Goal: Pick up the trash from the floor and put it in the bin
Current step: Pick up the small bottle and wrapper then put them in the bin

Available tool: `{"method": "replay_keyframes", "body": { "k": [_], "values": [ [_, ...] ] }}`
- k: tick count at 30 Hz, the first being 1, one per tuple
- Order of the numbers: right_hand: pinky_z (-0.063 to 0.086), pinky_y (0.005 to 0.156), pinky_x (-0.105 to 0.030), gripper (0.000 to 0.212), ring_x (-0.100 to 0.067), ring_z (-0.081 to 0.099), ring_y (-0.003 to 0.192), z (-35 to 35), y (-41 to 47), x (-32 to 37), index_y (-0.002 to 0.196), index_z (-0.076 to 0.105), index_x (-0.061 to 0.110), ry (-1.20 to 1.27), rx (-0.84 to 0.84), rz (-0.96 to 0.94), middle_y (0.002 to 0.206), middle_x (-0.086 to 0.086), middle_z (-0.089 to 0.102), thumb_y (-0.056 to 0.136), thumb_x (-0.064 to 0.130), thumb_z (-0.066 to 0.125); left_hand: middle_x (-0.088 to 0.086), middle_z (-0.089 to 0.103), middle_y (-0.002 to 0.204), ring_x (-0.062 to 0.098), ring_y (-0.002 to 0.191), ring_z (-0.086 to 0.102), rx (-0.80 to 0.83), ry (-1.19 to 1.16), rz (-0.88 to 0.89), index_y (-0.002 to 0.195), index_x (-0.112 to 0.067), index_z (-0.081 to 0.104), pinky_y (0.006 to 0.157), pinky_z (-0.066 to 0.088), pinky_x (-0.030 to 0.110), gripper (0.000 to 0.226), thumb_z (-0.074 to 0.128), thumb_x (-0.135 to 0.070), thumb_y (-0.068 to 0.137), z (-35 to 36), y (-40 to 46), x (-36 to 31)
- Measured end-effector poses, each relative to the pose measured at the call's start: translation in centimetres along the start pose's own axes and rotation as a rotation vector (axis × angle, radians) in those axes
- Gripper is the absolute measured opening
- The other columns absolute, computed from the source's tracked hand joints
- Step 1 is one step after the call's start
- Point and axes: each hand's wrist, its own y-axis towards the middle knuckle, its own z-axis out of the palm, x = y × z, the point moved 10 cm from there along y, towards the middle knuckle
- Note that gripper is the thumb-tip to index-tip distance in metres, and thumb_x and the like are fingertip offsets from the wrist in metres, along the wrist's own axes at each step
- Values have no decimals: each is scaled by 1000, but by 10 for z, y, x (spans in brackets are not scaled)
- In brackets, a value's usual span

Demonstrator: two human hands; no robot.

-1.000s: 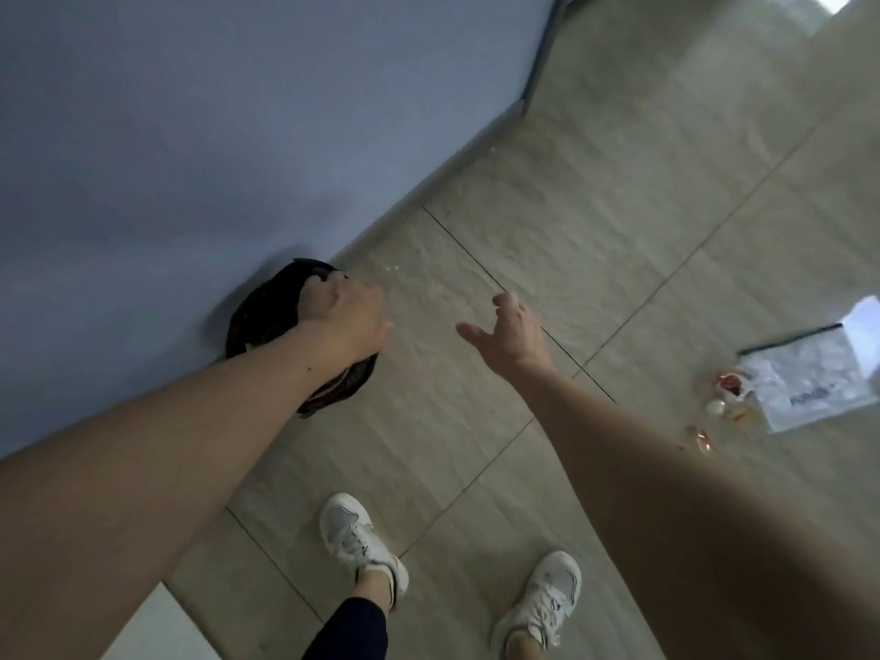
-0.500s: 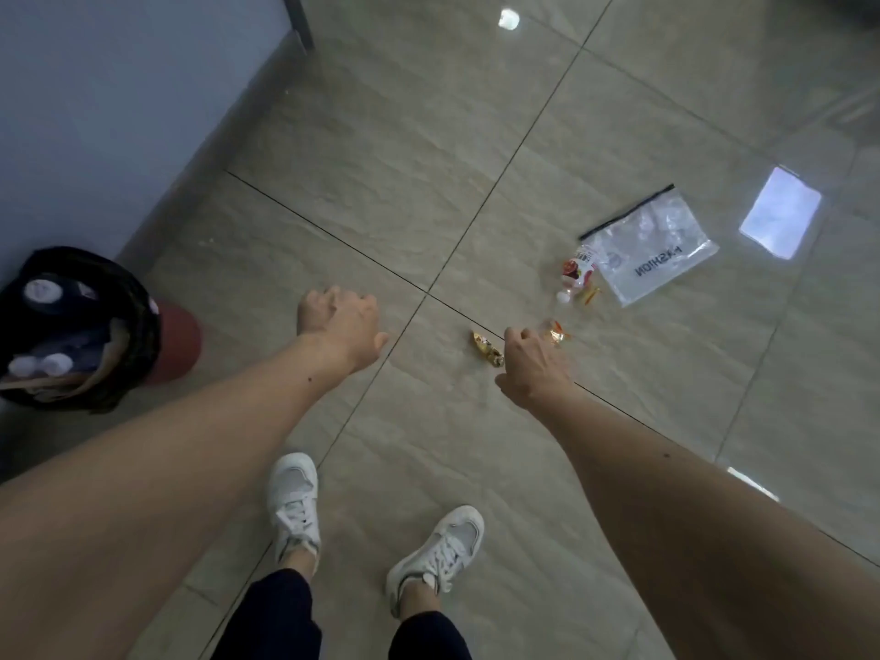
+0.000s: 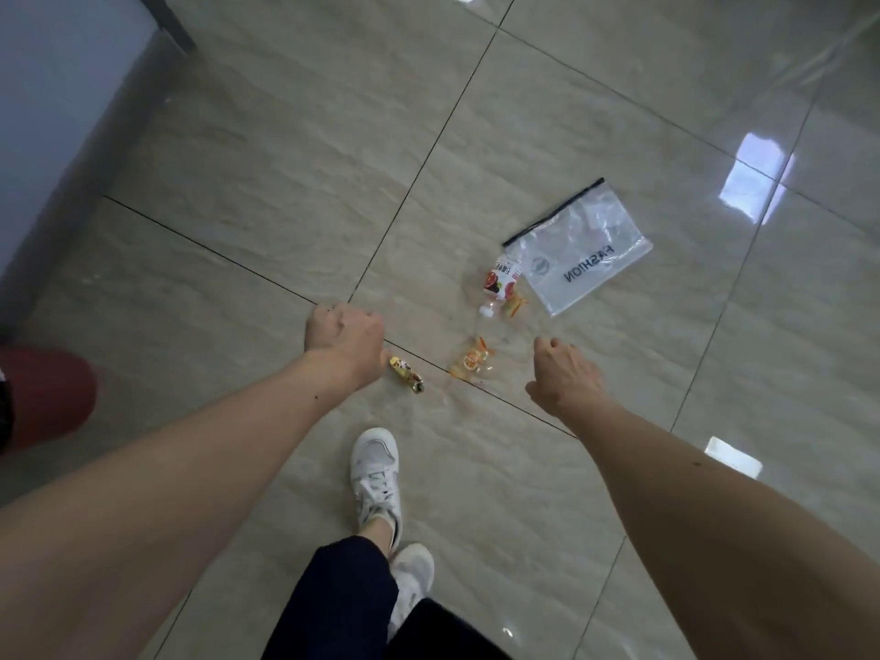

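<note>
Both of your hands hang over the tiled floor [image 3: 266, 221], arms stretched forward and down. Your left hand [image 3: 345, 338] is curled into a loose fist with nothing visible in it, and your right hand [image 3: 564, 376] is likewise curled inward, fingers bent under, holding nothing that shows.

Between the two hands lies the trash. Just beside your left wrist, toward the right, sits a gold candy wrapper [image 3: 407, 373], crinkled foil, twisted and elongated. A little further right, closer to your right hand but clear of it, is an orange candy wrapper [image 3: 471, 360], transparent and glossy, crumpled with twisted ends. Beyond both hands lies a small drink bottle [image 3: 500, 283] on its side, with a red fruit-printed label and a white cap, and touching it a second small orange wrapper [image 3: 514, 304]. Next to the bottle rests a clear zip bag [image 3: 581, 252], flat and rectangular, of thin shiny plastic with a black slider strip along one edge and dark printed lettering.

Dark grout lines cross the glossy, beige, stone-patterned floor, which reflects bright patches of light. At the far left edge you can see part of the red bin [image 3: 45, 395], rounded and smooth, well apart from the trash. Your white lace-up sneaker [image 3: 376, 478] stands below the wrappers.
</note>
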Motion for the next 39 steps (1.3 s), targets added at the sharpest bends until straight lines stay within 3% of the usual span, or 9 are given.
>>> {"method": "replay_keyframes", "body": {
  "k": [7, 13, 17, 23, 27, 31, 33, 35, 39],
  "values": [
    [39, 72, -33, 26, -30, 54, 106, -15, 72, -44, 110, 47, 10, 8, -47, -79, 114, -10, 55, 86, 13, 60, 4, 62, 118, 24, 117, 53, 16, -8, -39, 113, -20, 58, 90, 39, 32, 39, 51, -49, 89, -5, 58, -63],
    [40, 74, -36, 37, -30, 52, 109, -10, 141, -55, 121, 45, 8, -72, -70, -272, 118, -12, 53, 87, 12, 60, 4, 62, 119, 23, 117, 53, 91, -91, -167, 117, -20, 57, 92, 39, 33, 41, 49, -50, 90, 41, 94, -122],
    [45, 88, -42, 61, -31, 45, 120, 11, 190, -46, 133, 39, 16, -204, -106, -449, 131, -10, 45, 81, 11, 70, 4, 62, 120, 23, 119, 53, 93, -193, -260, 117, -19, 56, 95, 38, 31, 40, 50, -48, 90, 93, 117, -154],
    [21, 116, -49, 93, -29, 12, 146, 58, 255, -17, 148, 21, 26, -556, -197, -701, 159, -4, 11, 76, 18, 79, 5, 64, 115, 27, 113, 56, 134, -405, -370, 117, -23, 57, 95, 39, 38, 59, 57, -64, 76, 192, 156, -198],
    [5, 114, -65, 111, -37, -8, 148, 89, 281, 1, 150, 12, 32, -698, -249, -783, 162, 2, -6, 68, 27, 86, 6, 59, 122, 29, 115, 55, 95, -526, -407, 126, -20, 51, 95, 43, 37, 73, 66, -62, 68, 233, 174, -219],
    [15, 110, -67, 129, -42, -9, 146, 111, 314, 4, 151, 4, 36, -749, -211, -771, 161, 1, -12, 56, 43, 91, 5, 50, 121, 28, 111, 57, 70, -453, -425, 122, -19, 48, 81, 42, 34, 63, 70, -52, 73, 253, 184, -229],
    [24, 109, -64, 129, -43, -3, 146, 117, 322, 5, 152, 4, 36, -756, -209, -781, 161, -3, -6, 56, 47, 89, 6, 46, 115, 29, 105, 58, 21, -427, -430, 117, -18, 48, 71, 42, 33, 46, 68, -39, 81, 256, 188, -229],
    [35, 104, -60, 118, -43, 10, 143, 117, 323, 8, 150, 12, 33, -730, -251, -809, 157, -6, 13, 60, 47, 87, 7, 47, 111, 30, 102, 59, -33, -420, -437, 114, -16, 49, 65, 40, 34, 29, 62, -23, 89, 257, 189, -225],
    [46, 79, -43, 89, -36, 42, 123, 113, 310, 16, 143, 27, 24, -686, -371, -899, 131, -5, 47, 73, 41, 78, 5, 58, 110, 30, 103, 63, -41, -466, -429, 113, -17, 53, 65, 42, 31, 22, 52, -10, 92, 259, 182, -217]
  ]
}}
